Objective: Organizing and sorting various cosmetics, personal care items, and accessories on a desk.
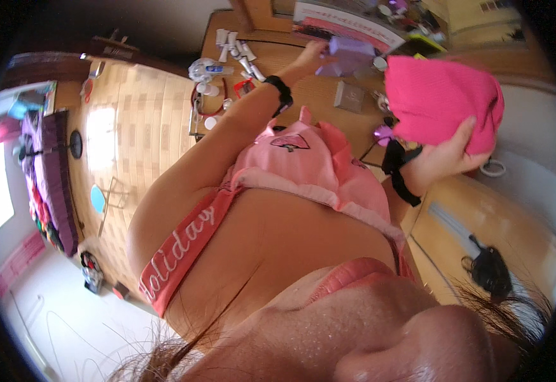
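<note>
My left hand (pixel 310 58), with a black band on its wrist, reaches over the wooden table. Its fingers are at the near-left edge of a lavender item (pixel 352 53), which looks like a soft pack or folded cloth. Some fingers are hidden, and the grip is unclear. My right hand (pixel 454 155) holds up a bunched, bright pink cloth (pixel 442 102) at the right, thumb across its near side. A black strap circles that wrist. Below the left hand, a small grey square box (pixel 349 97) lies on the table. A small lidded jar (pixel 379 63) stands between lavender item and cloth.
The wooden table (pixel 306 93) also carries several white tubes (pixel 244 55), a clear plastic wrap (pixel 204 70), a red small case (pixel 244 88) and white bottles (pixel 207 89). A mirror (pixel 416 21) rises behind. At right, a black bag (pixel 490 272) rests on a wooden surface.
</note>
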The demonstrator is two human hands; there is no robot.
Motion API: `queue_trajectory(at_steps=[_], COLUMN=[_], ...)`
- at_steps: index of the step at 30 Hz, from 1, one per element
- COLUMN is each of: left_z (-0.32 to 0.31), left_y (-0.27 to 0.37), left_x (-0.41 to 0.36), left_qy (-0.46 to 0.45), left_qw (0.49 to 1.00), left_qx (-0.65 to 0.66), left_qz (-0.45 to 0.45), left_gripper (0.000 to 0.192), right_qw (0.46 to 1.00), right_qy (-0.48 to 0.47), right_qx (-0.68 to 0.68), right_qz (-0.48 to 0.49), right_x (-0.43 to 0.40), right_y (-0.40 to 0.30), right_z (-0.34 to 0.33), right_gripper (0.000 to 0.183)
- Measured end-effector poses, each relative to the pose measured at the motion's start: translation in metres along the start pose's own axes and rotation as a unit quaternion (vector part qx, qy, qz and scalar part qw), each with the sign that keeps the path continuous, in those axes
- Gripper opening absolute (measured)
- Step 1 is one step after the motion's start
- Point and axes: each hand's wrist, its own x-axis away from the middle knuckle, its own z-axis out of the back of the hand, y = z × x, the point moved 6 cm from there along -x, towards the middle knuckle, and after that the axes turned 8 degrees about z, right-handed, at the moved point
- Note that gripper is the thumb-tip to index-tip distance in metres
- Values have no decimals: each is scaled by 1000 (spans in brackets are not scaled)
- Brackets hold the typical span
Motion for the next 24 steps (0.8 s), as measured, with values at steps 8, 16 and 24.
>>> queue_trajectory(at_steps=[8, 16, 24], left_z=[-58, 8, 132], left_y=[-47, -52, -100], left_x=[-15, 8, 81], left_qy=[-18, 99, 514], left_qw=[994, 992, 828], left_qx=[75, 70, -45], left_qz=[-75, 20, 220], left_gripper=[51, 45, 56], right_qw=[999, 997, 993], right_qy=[-35, -57, -98], right_qx=[31, 21, 15], right_qz=[-22, -37, -66], right_x=[-4, 2, 13], right_y=[12, 17, 26], right_z=[-6, -37, -63], right_gripper=[32, 24, 31])
